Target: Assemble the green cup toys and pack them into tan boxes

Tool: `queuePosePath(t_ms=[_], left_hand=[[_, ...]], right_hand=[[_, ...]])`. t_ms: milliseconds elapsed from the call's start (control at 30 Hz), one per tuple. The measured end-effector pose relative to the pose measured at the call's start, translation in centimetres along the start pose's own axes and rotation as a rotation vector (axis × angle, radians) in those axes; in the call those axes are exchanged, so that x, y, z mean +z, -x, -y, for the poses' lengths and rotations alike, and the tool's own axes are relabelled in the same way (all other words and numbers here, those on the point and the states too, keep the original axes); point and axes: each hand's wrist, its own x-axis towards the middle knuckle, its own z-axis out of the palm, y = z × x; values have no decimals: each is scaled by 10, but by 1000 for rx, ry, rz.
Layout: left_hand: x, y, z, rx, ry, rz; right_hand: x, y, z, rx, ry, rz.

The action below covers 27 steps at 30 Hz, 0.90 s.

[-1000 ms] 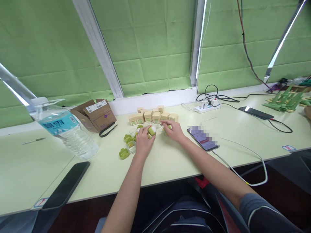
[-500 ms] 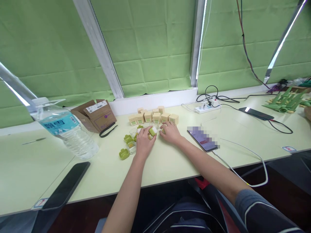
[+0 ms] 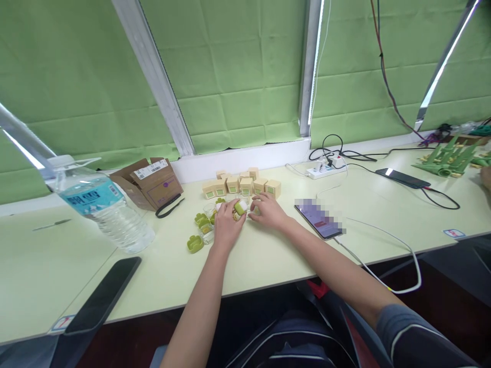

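Observation:
My left hand [image 3: 227,225] is closed around a small green piece with a white top [image 3: 240,207], held just above the table. Close by on the right, my right hand [image 3: 268,210] has its thumb and fingers curled together near that piece. What they pinch, if anything, is too small to make out; something clear shows at the fingertips. Left of my left hand lie green flower-shaped pieces [image 3: 195,244] and small clear cups [image 3: 207,235]. Beyond both hands stand several small light-wood-coloured boxes [image 3: 232,184] with green windows.
A large water bottle [image 3: 103,204], an open cardboard box [image 3: 149,185] and a black phone [image 3: 103,294] are on the left. To the right lie a lit phone [image 3: 320,220] with a white cable, a power strip [image 3: 326,169], another phone [image 3: 402,178] and green plastic parts [image 3: 445,161].
My right fingers have shifted slightly left, toward the green and white piece. A greenish thing at those fingertips earlier no longer shows. My left hand stays almost still.

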Motion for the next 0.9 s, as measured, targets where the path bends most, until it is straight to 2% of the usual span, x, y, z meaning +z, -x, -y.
queuePosePath(t_ms=[167, 333, 433, 733, 900], left_hand=[[0, 0, 1, 6, 0, 1], [1, 0, 1, 13, 10, 6], [0, 0, 0, 19, 13, 19], [0, 0, -1, 39, 25, 13], [0, 0, -1, 25, 28, 19]], right_hand=[[3, 0, -4, 38, 16, -41], [2, 0, -4, 90, 37, 22], [1, 0, -3, 95, 4, 7], [1, 0, -1, -40, -99, -117], [0, -1, -2, -84, -138, -141]])
